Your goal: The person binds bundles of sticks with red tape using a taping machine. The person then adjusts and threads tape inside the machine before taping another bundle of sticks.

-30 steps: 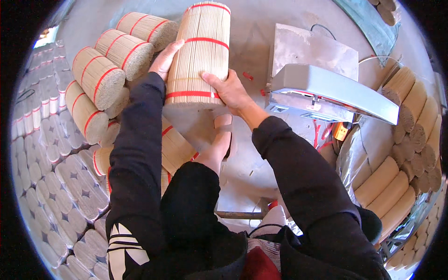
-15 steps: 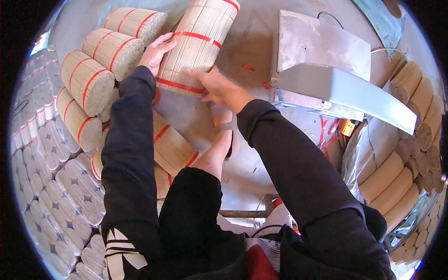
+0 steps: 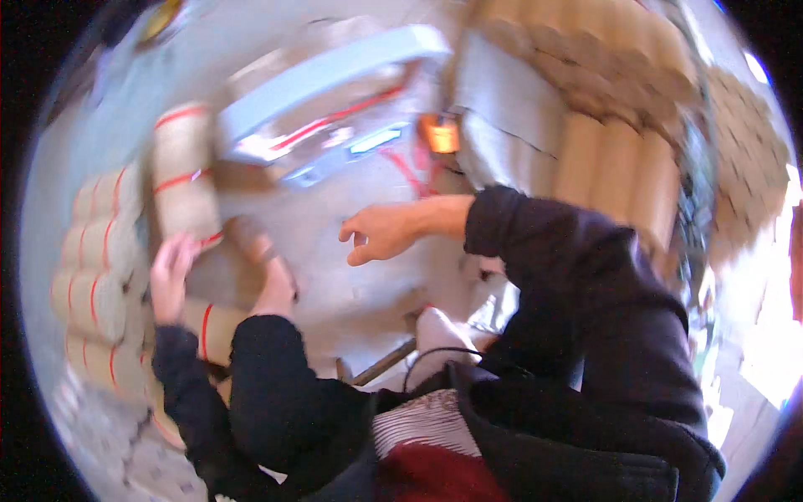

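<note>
A round bundle of thin pale sticks (image 3: 182, 167), bound with red straps, lies lengthwise on the floor at the left. At its near end is my left hand (image 3: 170, 272), fingers stretched out and touching or almost touching the lower red strap; blur hides the exact contact. My right hand (image 3: 383, 233) hangs over the middle of the floor with nothing in it, thumb and fingers apart and slightly bent. Beside my left forearm, another strapped stick bundle (image 3: 222, 326) lies partly behind my knee.
Several strapped bundles (image 3: 94, 251) are stacked at the far left. Ahead stands a machine with a pale curved arm (image 3: 335, 79), with loose red strapping (image 3: 410, 171) and an orange box (image 3: 441, 134) beside it. Unstrapped tan bundles (image 3: 615, 167) are piled at the right. My bare foot (image 3: 272, 272) is near the strapped bundle.
My view has turned to the right. The bundle held in both hands is now down on the floor; my right hand has let go and moved away to the right, while my left remains at its end.
</note>
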Action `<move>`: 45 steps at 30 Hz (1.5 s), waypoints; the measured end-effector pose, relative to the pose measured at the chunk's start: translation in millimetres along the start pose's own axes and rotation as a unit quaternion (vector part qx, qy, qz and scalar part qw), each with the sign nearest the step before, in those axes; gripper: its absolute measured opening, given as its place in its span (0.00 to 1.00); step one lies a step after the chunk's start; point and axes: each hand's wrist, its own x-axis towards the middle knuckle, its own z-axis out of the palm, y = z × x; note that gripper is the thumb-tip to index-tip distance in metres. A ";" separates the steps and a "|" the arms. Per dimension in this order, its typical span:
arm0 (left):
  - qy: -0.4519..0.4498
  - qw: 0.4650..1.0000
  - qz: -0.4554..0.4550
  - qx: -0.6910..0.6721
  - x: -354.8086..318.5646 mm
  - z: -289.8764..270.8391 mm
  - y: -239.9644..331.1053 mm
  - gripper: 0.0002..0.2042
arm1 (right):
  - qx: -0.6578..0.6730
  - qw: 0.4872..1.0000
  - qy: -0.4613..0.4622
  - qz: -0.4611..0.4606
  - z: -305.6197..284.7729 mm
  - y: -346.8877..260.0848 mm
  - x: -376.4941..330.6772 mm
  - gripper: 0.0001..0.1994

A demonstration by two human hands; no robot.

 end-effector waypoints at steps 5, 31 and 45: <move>-0.111 0.993 -0.023 0.035 -48.8 39.9 44.9 0.24 | -0.092 0.987 0.122 0.057 -27.6 26.2 -148.4 0.25; -0.517 0.844 -0.003 0.140 -64.5 469.8 289.8 0.17 | 0.047 0.484 0.769 0.415 120.3 290.2 -559.7 0.18; -0.555 0.824 -0.070 0.089 16.6 721.7 275.0 0.19 | 0.108 0.520 0.685 0.498 -5.3 454.9 -640.0 0.36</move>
